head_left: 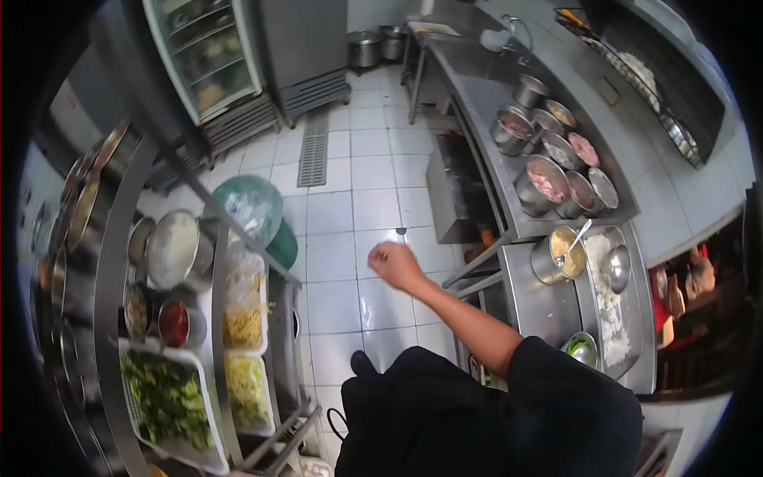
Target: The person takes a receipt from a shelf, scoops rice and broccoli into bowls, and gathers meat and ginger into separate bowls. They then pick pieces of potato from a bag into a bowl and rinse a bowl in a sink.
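White square tiles covered the floor (334, 262), and a long drain grate (314, 147) was set into it. A tall fridge (211, 60) with a glass front stood by the far wall, and a shiny metal surface (477, 87) ran along the right side.

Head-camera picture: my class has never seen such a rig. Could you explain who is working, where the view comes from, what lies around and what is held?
There is no machine here: a person works bare-handed, and this single picture comes from a camera on their head, looking forward and down. The right hand reaches out over the tiled floor, fingers curled, with nothing visible in it; the left hand is out of view. On the picture's right, a steel counter bears metal pots of food. On its left, a rack holds more containers, including a white tray of leafy greens.
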Available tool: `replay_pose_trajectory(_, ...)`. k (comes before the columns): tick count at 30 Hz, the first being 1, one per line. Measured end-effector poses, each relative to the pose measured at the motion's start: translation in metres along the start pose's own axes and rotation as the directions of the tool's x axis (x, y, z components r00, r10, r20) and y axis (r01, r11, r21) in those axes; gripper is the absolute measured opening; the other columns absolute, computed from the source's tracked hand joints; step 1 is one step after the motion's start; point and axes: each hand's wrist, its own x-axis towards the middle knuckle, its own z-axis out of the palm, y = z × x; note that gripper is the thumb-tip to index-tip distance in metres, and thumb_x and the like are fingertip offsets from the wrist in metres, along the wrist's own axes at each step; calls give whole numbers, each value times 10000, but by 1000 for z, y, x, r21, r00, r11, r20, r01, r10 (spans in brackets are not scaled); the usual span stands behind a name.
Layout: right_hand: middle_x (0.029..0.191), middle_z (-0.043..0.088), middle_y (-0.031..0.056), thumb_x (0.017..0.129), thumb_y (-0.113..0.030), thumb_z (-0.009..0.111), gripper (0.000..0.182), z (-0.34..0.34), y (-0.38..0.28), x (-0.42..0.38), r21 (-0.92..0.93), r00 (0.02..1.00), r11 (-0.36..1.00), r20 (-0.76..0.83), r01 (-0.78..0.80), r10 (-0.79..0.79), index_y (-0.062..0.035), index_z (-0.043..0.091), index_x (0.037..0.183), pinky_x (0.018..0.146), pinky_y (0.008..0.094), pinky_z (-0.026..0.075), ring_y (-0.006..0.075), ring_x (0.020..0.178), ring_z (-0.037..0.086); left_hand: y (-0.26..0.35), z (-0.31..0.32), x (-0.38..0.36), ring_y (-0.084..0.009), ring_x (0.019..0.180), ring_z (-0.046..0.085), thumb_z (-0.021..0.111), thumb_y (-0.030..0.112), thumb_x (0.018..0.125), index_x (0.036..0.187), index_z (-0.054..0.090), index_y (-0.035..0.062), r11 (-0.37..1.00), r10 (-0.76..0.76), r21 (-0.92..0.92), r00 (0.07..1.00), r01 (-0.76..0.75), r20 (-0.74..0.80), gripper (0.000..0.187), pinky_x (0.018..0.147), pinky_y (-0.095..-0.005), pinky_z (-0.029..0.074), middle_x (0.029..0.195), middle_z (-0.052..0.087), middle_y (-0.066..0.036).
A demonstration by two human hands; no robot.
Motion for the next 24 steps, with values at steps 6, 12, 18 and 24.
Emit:
replay_pose_trajectory(6, 644, 518, 99, 688, -32, 660, 175, -109, -50, 112, 18, 724, 989, -683, 146, -94, -16, 488, 663, 535, 337, 412, 225, 573, 520, 25, 107, -3, -264, 804, 575, 537, 212, 878, 1110, 559, 60, 917, -282, -115, 826, 382, 488, 278, 727, -400, 486, 962, 596, -120)
replay_pose_trajectory(12, 1074, 639, 151, 692, -14, 652, 344, -167, 2, 248, -102, 766, 936, -549, 337, -335, -68, 654, 1032, 813, 352, 477, 281, 1049, 592, 41, 162, -1, -235, 810, 566, 542, 198, 877, 1122, 558, 64, 820, -434, -89, 715, 566, 548, 280, 750, -378, 486, 957, 598, -94)
replay_pose_trajectory(18, 1146, 599, 212, 725, -210, 704, 444, -294, 163, 312, -406, 933, 879, -345, -250, 106, -37, 622, 1125, 924, 430, 450, 345, 1081, 567, 3, 229, 46, -205, 816, 556, 548, 185, 875, 1134, 556, 68, 710, -266, -367, 711, 601, 651, 284, 772, -356, 487, 951, 600, -69)
replay_pose_trajectory(24, 1162, 561, 290, 735, -349, 639, 515, -408, 266, 308, -551, 742, 500, -441, -668, 505, -32, 593, 1138, 933, 440, 454, 383, 1124, 541, 298, 319, -50, -251, 790, 620, 500, -61, 779, 1012, 497, 12, 851, -224, -251, 751, 462, 622, 244, 571, -367, 574, 972, 583, -144)
